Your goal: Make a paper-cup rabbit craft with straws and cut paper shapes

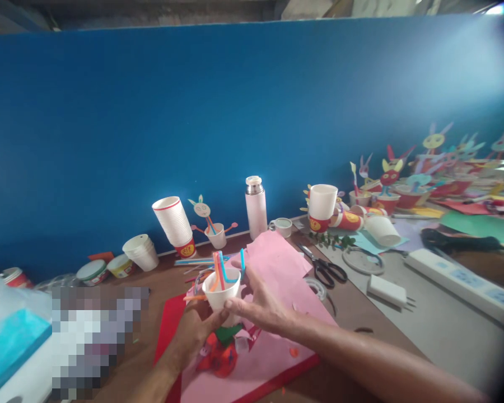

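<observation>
Between my two hands is a white paper cup (pixel 220 292) with orange, pink and blue bendy straws (pixel 220 270) in it. My left hand (pixel 196 323) grips the cup low on its left side, thumb across the front. From the right, my right hand (pixel 258 299) holds the cup with its thumb on the front wall; its other fingers are partly hidden behind. One blue straw bends up at the cup's right rim, and an orange one sticks out left. Below lie pink paper sheets (pixel 273 358) with orange and green scraps (pixel 220 355) on top.
A stack of paper cups (pixel 172 224), a straw figure in a cup (pixel 215 236) and a pink thermos (pixel 256 210) stand along the blue partition (pixel 235 112). Black-handled scissors (pixel 330 271), a tape roll (pixel 317 290), a white charger (pixel 387 291) and a power strip (pixel 466 285) lie right.
</observation>
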Available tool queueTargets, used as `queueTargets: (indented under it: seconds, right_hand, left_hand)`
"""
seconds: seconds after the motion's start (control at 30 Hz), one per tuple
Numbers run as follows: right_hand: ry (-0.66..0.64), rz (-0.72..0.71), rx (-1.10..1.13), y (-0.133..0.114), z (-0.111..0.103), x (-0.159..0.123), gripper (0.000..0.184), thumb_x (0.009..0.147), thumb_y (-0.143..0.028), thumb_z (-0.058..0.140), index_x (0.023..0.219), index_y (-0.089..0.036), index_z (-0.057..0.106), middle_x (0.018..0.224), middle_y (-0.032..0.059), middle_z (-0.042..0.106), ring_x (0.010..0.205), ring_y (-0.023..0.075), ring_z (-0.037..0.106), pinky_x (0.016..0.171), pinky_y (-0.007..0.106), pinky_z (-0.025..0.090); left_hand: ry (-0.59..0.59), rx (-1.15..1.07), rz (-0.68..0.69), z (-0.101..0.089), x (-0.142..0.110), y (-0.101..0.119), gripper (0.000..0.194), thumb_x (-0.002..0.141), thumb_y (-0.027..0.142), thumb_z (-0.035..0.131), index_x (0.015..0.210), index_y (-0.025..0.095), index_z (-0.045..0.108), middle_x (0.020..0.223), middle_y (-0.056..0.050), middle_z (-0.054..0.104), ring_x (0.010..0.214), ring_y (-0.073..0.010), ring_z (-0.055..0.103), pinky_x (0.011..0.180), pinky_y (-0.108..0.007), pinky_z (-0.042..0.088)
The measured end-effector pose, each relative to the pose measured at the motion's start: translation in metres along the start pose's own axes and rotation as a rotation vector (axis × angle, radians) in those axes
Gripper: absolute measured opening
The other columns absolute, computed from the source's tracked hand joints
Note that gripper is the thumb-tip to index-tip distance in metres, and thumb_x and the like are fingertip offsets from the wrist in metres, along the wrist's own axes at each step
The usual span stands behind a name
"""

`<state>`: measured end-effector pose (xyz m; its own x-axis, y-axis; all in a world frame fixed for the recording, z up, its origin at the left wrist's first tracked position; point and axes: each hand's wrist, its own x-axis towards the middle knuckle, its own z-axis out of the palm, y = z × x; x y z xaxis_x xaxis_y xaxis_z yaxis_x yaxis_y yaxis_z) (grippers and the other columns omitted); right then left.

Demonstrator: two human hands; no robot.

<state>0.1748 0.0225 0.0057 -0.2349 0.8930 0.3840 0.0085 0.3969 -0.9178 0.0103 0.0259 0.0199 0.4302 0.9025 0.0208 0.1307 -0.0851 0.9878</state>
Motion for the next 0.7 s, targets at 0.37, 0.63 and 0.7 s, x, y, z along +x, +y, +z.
queueTargets:
  seconds: [0.37, 0.63, 0.7]
  right_hand:
    - [0.095, -0.023, 0.111, 0.002, -0.014, 0.017, 0.022, 0.083, -0.033, 0.046, 0.094, -0.017, 0.057, 0.084, 0.0025, 0.059, 0.080, 0.0144, 0.055, 0.072, 0.026, 0.044]
    - [0.185, 0.023, 0.094, 0.005, -0.015, 0.021, 0.008, 0.076, -0.020, 0.052, 0.072, -0.014, 0.056, 0.063, -0.0018, 0.053, 0.059, 0.0093, 0.048, 0.055, 0.022, 0.038]
    - [0.200, 0.030, 0.095, 0.004, -0.015, 0.022, 0.007, 0.074, -0.017, 0.052, 0.070, -0.014, 0.056, 0.062, -0.0021, 0.053, 0.058, 0.0091, 0.048, 0.055, 0.021, 0.039]
  left_hand:
    - [0.063, -0.187, -0.007, -0.001, -0.001, -0.007, 0.039, 0.070, 0.033, 0.062, 0.102, 0.012, 0.061, 0.109, -0.011, 0.062, 0.102, -0.0275, 0.055, 0.080, -0.036, 0.047]
    - [0.089, -0.212, -0.019, -0.001, -0.001, -0.009, 0.046, 0.066, 0.032, 0.066, 0.109, 0.015, 0.058, 0.109, -0.010, 0.063, 0.101, -0.0267, 0.056, 0.085, -0.036, 0.045]
    - [0.074, -0.186, -0.029, -0.003, 0.000, -0.009, 0.046, 0.065, 0.031, 0.067, 0.107, 0.016, 0.060, 0.105, -0.009, 0.065, 0.099, -0.0267, 0.057, 0.084, -0.036, 0.045]
